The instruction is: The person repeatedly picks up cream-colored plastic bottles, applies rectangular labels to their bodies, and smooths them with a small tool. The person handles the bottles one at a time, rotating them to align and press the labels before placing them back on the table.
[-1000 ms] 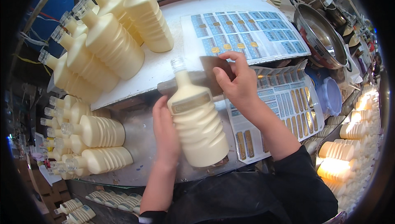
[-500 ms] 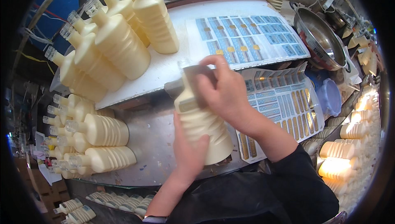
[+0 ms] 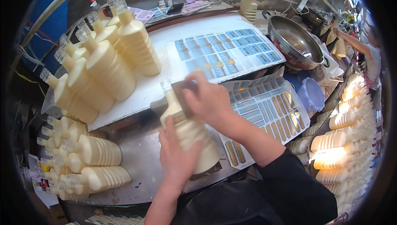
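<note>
A cream-coloured plastic bottle (image 3: 206,155) with a ribbed body and clear neck leans in front of me. My left hand (image 3: 177,157) is closed around its lower side, thumb across the ribs. Between the thumb and fingers of my right hand (image 3: 211,103) is a flat grey scraper-like piece (image 3: 180,93), which lies against the bottle's shoulder. Motion blurs that hand, and its fingers partly hide the piece. Behind the bottle's shoulder a dark grey block (image 3: 159,106) juts out. A sheet of gold and blue labels (image 3: 264,115) lies just right of the bottle.
More cream bottles stand on the white board (image 3: 159,85) at the left; others lie stacked (image 3: 101,150) below them. Another label sheet (image 3: 223,51) rests on the board. At the right are a metal pan (image 3: 295,39), a lilac basin (image 3: 311,95), rows of bottles (image 3: 331,142) and another person (image 3: 368,53).
The view has shifted, and a person and a red cloth now show. My right hand still presses the grey piece to the bottle. My left fingers have moved up the bottle's side.
</note>
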Demonstrator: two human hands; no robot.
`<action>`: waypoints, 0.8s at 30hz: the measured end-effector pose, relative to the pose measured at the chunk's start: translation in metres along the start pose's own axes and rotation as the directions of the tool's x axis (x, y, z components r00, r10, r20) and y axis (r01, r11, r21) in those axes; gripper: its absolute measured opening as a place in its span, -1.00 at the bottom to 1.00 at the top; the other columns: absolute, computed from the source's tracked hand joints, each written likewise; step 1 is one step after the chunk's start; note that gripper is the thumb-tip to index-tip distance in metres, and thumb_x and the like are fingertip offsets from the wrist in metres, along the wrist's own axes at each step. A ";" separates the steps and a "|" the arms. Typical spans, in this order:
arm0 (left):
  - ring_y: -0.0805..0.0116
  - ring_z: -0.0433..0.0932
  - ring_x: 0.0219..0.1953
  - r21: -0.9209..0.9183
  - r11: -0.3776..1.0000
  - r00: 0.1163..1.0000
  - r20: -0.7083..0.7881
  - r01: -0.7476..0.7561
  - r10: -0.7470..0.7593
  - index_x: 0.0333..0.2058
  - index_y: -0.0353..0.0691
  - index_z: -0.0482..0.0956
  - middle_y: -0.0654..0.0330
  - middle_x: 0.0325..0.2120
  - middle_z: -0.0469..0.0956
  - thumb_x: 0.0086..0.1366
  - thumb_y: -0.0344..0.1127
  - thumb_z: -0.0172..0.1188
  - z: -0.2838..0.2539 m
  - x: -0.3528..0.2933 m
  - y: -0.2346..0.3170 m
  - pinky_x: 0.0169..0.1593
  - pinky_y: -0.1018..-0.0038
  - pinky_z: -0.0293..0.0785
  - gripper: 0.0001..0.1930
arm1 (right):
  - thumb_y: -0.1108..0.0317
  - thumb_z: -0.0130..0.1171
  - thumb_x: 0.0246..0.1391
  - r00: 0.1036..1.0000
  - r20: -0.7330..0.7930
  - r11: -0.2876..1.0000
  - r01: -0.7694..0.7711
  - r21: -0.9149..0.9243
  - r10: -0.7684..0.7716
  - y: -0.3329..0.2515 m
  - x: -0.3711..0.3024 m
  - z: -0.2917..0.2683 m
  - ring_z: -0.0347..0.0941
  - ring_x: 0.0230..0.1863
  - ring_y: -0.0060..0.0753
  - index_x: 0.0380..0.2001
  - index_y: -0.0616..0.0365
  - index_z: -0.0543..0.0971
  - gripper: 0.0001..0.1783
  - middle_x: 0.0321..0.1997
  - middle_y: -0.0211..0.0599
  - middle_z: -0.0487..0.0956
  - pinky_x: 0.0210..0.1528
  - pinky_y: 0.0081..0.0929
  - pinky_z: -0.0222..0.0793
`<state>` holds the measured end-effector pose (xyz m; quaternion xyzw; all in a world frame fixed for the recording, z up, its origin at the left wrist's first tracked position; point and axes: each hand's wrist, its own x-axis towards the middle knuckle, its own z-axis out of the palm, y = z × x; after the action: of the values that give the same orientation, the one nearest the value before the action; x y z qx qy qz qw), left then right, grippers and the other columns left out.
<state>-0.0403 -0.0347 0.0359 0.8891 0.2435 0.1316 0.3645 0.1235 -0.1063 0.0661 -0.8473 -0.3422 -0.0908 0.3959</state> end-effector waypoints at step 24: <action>-0.14 0.24 0.35 -0.318 0.947 0.996 -0.092 -0.031 0.002 0.46 -0.41 -0.11 -0.26 0.32 0.19 0.14 -0.26 0.25 0.027 -0.050 -0.039 0.43 0.09 0.11 0.00 | 0.43 0.26 0.07 0.965 0.065 0.871 0.258 -0.418 -0.254 0.133 -0.002 -0.065 0.67 -0.24 -0.14 -0.08 0.14 0.62 -0.70 -0.01 -0.22 0.67 -0.22 -0.33 0.58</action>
<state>-0.0845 -0.0532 -0.0133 0.8135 0.2279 0.2123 0.4912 0.2161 -0.2150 0.0283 -0.8604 -0.4250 -0.2110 0.1858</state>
